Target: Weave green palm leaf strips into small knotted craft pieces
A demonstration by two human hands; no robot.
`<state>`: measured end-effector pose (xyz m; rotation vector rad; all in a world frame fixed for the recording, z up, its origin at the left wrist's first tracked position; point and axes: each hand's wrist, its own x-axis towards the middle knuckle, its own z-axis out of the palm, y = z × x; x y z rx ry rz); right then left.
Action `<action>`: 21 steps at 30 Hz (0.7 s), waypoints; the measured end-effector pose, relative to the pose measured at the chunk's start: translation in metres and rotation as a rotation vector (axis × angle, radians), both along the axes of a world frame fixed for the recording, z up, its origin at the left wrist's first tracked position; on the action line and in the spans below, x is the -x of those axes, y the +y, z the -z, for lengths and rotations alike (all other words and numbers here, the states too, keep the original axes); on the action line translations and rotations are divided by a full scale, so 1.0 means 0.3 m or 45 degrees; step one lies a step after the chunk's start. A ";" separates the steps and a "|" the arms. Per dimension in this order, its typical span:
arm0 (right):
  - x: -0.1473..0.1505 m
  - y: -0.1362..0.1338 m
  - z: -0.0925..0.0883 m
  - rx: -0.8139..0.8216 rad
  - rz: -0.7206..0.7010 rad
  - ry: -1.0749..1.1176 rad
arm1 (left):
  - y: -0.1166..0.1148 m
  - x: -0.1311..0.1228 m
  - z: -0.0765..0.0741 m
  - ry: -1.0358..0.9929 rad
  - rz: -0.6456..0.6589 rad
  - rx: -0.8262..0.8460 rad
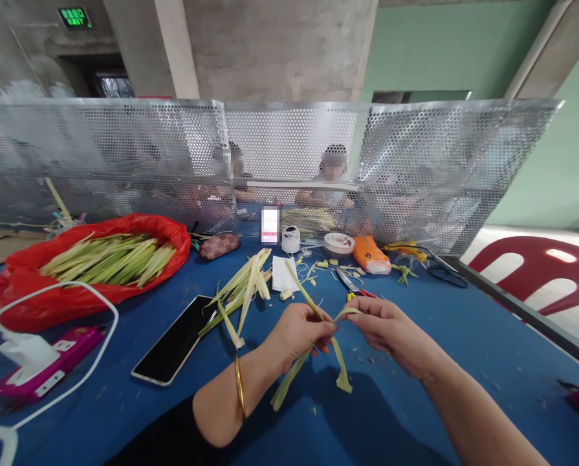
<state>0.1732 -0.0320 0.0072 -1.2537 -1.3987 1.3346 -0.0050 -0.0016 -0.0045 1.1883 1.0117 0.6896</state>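
Note:
My left hand (305, 333) is closed on a few pale green corn husk strips (341, 369), whose ends hang below the fingers and stick up above them. Just to its right, my right hand (383, 327) pinches the end of another husk strip (348, 312) that runs across to the left hand. Where the strips meet is partly hidden by the left fingers. Beyond the hands lies a loose pile of husks (243, 285), near a white paper slip (284, 274). Scissors (350, 283) with red and yellow handles rest behind the right hand.
A red plastic bag (138, 228) full of husks stands at left, beside a purple power strip (70, 353) and a black-screened phone (175, 340). At the back are a thread spool (290, 239), tape roll (339, 243) and orange tissue pack (371, 254), before a perforated metal partition (289, 139). People sit behind it.

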 end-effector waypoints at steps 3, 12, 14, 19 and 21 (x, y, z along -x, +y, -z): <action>-0.002 0.017 0.018 -0.230 0.230 -0.207 | 0.009 0.000 0.008 -0.014 -0.004 0.017; 0.044 0.023 0.069 -0.518 0.150 -0.453 | -0.033 -0.026 0.021 0.127 0.325 0.013; 0.068 0.013 0.072 -0.465 0.110 -0.422 | -0.043 -0.037 0.036 0.209 0.403 0.011; 0.097 -0.031 0.058 -0.904 0.180 -0.562 | -0.027 -0.032 0.052 0.067 0.240 0.024; 0.103 -0.050 0.055 -1.274 0.151 -0.738 | -0.005 -0.018 0.045 -0.085 0.089 0.103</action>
